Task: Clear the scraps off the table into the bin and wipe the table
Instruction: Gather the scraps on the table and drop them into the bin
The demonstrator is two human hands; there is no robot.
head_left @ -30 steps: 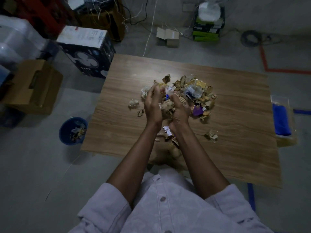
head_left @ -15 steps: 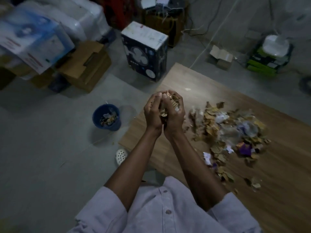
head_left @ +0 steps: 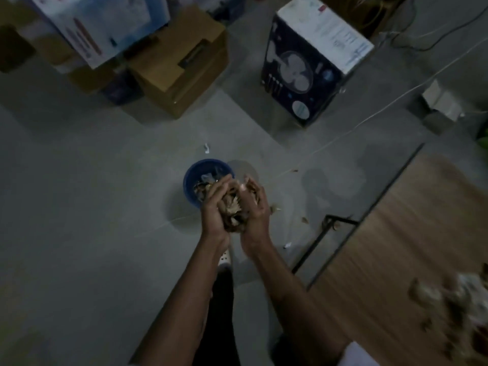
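Paper scraps [head_left: 233, 208] cupped between left hand [head_left: 213, 210] and right hand [head_left: 255, 207], fingers curled in around them, by the near rim of the blue bin [head_left: 192, 173] on the floor. Stray bits [head_left: 305, 220] lie toward the wooden table [head_left: 409, 233]. Fan box [head_left: 311, 67] and cardboard box [head_left: 179, 64] stand beyond.

A dark fan box [head_left: 303, 75] stands on the grey floor [head_left: 79, 207] near a brown cardboard box [head_left: 182, 67]
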